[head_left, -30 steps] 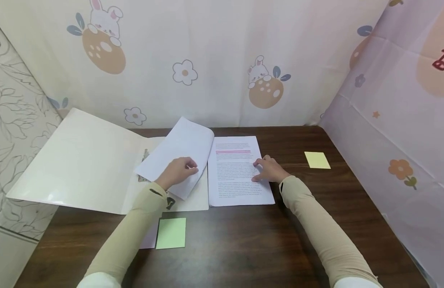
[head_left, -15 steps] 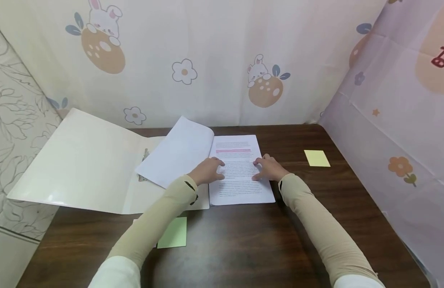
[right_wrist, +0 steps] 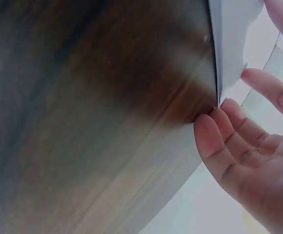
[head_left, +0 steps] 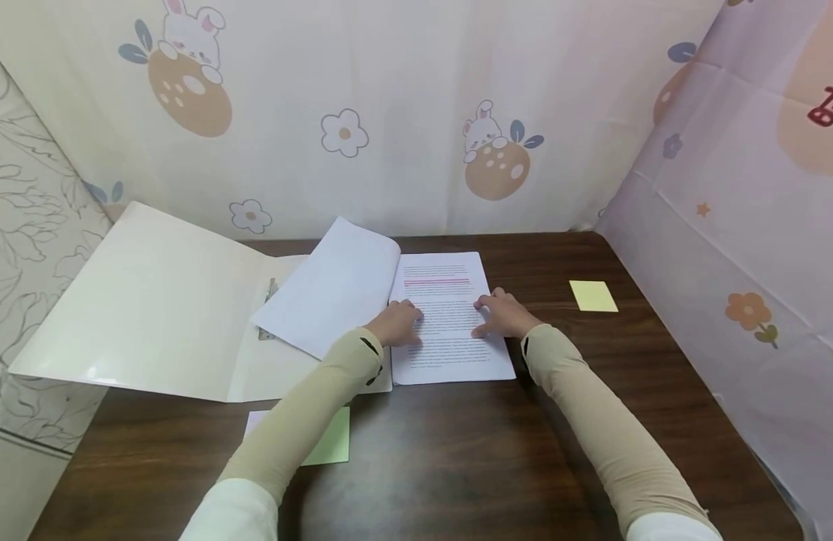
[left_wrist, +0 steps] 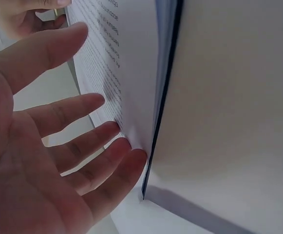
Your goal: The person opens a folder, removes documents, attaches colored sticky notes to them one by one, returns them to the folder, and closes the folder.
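Note:
A stack of printed pages with pink highlighted lines lies on the table, and a blank-backed turned page folds off its left side. My left hand reaches over the left edge of the printed page; in the left wrist view its fingers are spread, with fingertips right at the paper. At the right edge my right hand rests with thumb and index finger apart over the page. In the right wrist view the other fingers lie against the edge of the stack. Beneath the turned page, a white folder stands opened out.
A green sticky note and a lilac one lie near the front, partly under the left sleeve. A yellow sticky note is at the right on the dark wooden table. Patterned curtains border the back and right.
My left hand has moved right, from above the turned page to the printed page's left edge. The turned page stays folded to the left. The right hand has stayed put.

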A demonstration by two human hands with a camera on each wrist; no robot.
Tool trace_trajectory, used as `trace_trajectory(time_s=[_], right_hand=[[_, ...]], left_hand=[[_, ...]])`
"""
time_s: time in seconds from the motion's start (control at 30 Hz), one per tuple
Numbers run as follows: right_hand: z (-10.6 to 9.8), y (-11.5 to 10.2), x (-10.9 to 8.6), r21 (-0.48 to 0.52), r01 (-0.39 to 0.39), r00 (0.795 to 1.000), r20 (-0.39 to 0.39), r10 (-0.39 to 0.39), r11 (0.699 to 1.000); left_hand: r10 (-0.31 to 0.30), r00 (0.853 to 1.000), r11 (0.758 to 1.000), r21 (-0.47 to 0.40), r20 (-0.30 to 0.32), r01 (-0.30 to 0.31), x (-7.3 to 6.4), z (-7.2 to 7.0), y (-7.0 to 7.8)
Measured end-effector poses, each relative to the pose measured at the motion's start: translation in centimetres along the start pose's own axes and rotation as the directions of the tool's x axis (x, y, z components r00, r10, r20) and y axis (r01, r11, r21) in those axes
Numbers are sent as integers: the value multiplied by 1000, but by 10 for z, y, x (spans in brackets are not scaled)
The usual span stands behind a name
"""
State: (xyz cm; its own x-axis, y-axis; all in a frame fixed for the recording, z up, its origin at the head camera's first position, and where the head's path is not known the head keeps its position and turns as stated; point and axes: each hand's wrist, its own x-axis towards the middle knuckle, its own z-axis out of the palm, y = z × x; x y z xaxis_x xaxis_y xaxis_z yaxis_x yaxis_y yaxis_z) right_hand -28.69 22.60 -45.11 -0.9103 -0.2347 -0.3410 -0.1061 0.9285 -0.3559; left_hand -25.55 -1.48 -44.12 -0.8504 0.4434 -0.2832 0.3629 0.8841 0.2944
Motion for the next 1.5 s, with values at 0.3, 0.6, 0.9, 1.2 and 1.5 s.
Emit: trace_trajectory(time_s=[0.3,0.6,0.9,1.2,1.5], right_hand=[[-9,-10,2,-75,24,1000,20,-23,997],[-20,5,0,-82,10,1000,-7,-10,997],[-36,37,-4,-93,-27,992,-123,15,995],[-48,80,-8,-41,-90,970,-228,79,995],[-58,116,-16,-30,-231,943,-252,216,973]], left_hand=[[8,1000,996,85,22,-10,-4,0,0],[22,1000,998,66,2,-22,-2,0,4],[54,997,992,118,-61,-47,-1,5,-7],[101,992,993,75,-72,-96,-1,5,-6],[37,999,999,19,34,-38,-2,7,-4]])
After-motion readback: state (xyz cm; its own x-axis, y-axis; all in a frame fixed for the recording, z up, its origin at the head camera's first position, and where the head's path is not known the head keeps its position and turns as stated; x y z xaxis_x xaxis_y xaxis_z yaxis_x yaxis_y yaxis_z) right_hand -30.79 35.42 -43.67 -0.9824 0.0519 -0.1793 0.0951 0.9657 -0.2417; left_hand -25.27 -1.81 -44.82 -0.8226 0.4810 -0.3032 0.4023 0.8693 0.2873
